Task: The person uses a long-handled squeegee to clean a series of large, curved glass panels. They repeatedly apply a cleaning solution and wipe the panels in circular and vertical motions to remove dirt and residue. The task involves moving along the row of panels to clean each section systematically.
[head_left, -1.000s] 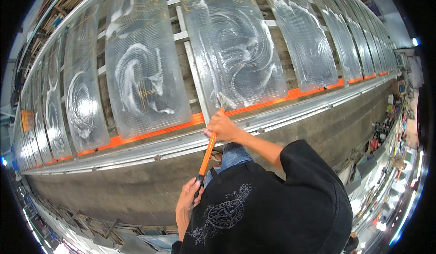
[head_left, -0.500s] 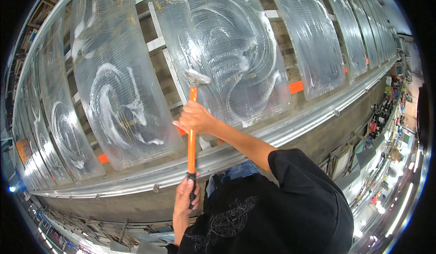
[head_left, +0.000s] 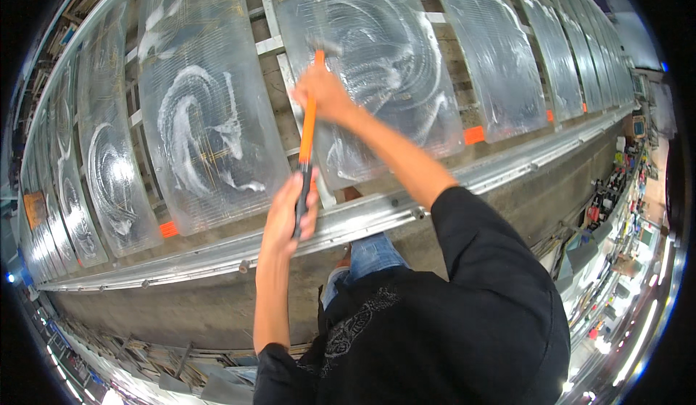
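We see an orange pole with a black grip, slanting across a see-through ribbed panel streaked with white foam; its head is blurred.

Tool head blurred — shape unclear, orange handle partly covered by right hand, streaked panel cropped at top

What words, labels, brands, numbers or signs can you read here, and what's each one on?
None can be read.
Black shirt: a pale printed emblem, too small and blurred to read.
Orange-and-black handle: no legible lettering.
Wet panel under the tool: white foam swirls, no lettering I can make out.
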The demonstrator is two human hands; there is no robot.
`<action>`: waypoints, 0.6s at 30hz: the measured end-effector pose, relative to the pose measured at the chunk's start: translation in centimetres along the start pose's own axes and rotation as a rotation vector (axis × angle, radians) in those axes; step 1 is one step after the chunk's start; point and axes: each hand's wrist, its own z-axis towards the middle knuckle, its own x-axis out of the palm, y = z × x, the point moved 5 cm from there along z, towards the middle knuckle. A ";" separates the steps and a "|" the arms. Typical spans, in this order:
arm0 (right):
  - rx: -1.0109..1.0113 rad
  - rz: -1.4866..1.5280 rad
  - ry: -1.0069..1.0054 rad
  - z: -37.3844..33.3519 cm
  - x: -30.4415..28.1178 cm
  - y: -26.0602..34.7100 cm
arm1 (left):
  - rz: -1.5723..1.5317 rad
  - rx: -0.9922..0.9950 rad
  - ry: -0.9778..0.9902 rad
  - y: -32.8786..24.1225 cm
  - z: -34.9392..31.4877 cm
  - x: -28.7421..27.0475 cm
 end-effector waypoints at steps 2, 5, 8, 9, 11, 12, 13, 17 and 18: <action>0.147 -0.051 0.064 -6.5 0.0 6.9 | 0.041 -0.060 -0.009 6.5 -5.5 -3.5; 0.176 -0.082 0.130 -14.1 -1.9 17.7 | 0.139 -0.186 -0.006 14.6 -13.3 -7.6; 0.250 -0.020 0.189 -18.5 -3.0 22.9 | 0.154 -0.257 -0.012 19.7 -16.9 -9.7; 0.274 -0.047 0.225 -18.7 -3.4 23.5 | 0.155 -0.273 -0.009 20.0 -17.1 -9.7; 0.270 -0.045 0.235 -18.1 -3.5 22.6 | 0.156 -0.265 -0.012 19.4 -16.2 -9.4; 0.276 -0.044 0.240 -17.8 -3.3 21.8 | 0.158 -0.268 -0.014 18.8 -15.6 -9.1; 0.270 -0.053 0.223 -17.1 -3.1 20.3 | 0.149 -0.254 -0.026 17.9 -14.4 -8.5; 0.126 -0.051 0.082 -9.6 -1.8 11.6 | 0.082 -0.208 -0.079 11.3 -8.0 -5.5; 0.127 -0.035 0.064 -7.8 -0.9 9.4 | 0.052 -0.199 -0.089 9.2 -6.5 -5.0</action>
